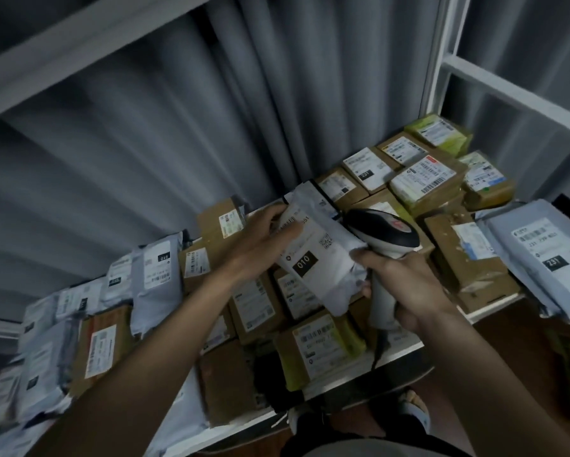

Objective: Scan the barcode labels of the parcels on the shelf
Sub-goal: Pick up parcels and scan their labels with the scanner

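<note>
A white shelf (494,308) carries many parcels: brown cardboard boxes (468,262) and grey plastic mailer bags (547,255), most with white barcode labels facing up. My left hand (267,239) grips the top of a grey-white mailer bag (313,258), lifted above the boxes, its label marked "010" facing me. My right hand (405,285) holds the handle of a white and black barcode scanner (382,232), whose head sits just right of that bag. The fingertips of my right hand touch the bag's right edge.
A grey corrugated wall (178,143) stands behind the shelf. A white upright post (441,61) and an upper shelf edge (79,61) frame the bay. More mailer bags (46,357) pile at the left end. A foot in a sandal (415,407) shows below the shelf's front edge.
</note>
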